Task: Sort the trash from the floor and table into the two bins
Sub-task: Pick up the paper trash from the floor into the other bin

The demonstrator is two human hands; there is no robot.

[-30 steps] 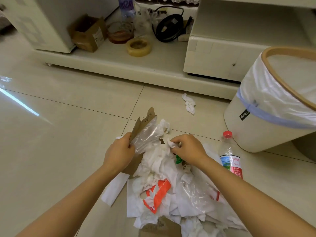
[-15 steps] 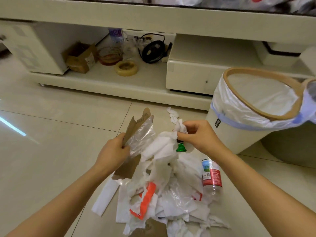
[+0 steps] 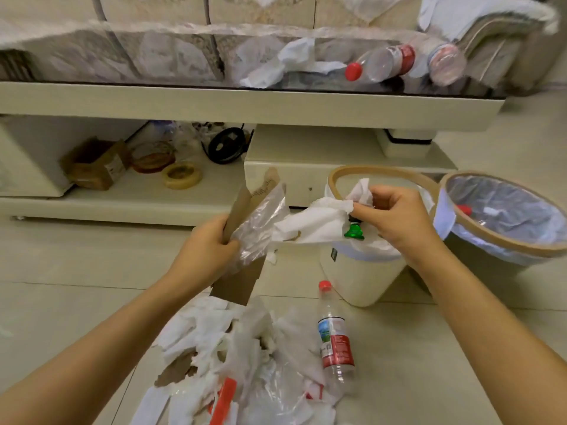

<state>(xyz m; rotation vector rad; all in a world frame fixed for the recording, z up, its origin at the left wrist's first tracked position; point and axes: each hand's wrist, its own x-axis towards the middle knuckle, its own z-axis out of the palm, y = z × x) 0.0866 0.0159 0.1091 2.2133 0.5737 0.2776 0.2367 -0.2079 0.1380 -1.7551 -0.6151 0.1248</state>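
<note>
Right grip (image 3: 395, 219) now raised from floor pile, pinching tissue (image 3: 319, 222) above white bin (image 3: 359, 277); left grip (image 3: 208, 250) clutching cardboard (image 3: 237, 283). Probably release next.

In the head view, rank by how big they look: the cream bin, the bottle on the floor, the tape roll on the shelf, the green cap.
1. cream bin
2. bottle on the floor
3. tape roll, though it lies farther from the camera
4. green cap

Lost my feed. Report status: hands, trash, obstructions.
Left hand grips cardboard and plastic film. Right hand pinches tissue over white bin. Nothing blocks the bin mouth.
</note>
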